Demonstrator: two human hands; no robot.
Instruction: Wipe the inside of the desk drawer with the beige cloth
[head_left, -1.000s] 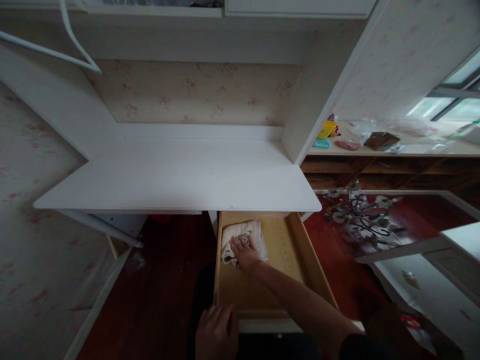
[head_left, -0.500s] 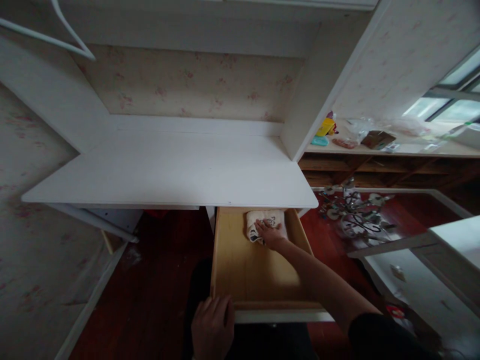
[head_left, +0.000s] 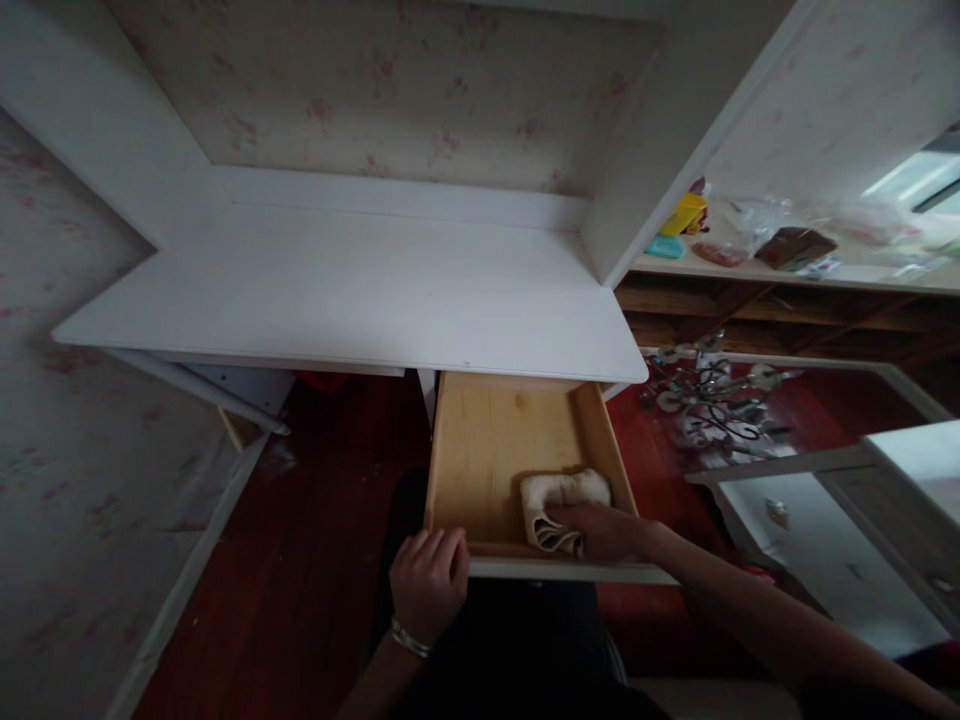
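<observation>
A wooden drawer [head_left: 480, 450] stands pulled out from under the white desk [head_left: 360, 290]. My left hand [head_left: 429, 585] has its fingers curled over the drawer's front left corner, and a bracelet circles that wrist. Inside the drawer, at the front right, my right hand [head_left: 611, 530] grips a folded cream cloth [head_left: 566, 488]. The cloth lies on the drawer bottom close to the front wall, its dark-edged folds facing my left. Part of the cloth is hidden under my right hand.
To the right a chandelier [head_left: 712, 395] lies on the red floor [head_left: 300, 570]. Behind it, a low shelf [head_left: 750, 305] carries plastic bags, a brown box [head_left: 795, 247] and a yellow item [head_left: 684, 214]. A white cabinet [head_left: 817, 550] stands at the lower right.
My right hand has moved from the back of the drawer to its front right, bringing the cloth along. My left hand stays at the drawer's corner. The view has tilted down.
</observation>
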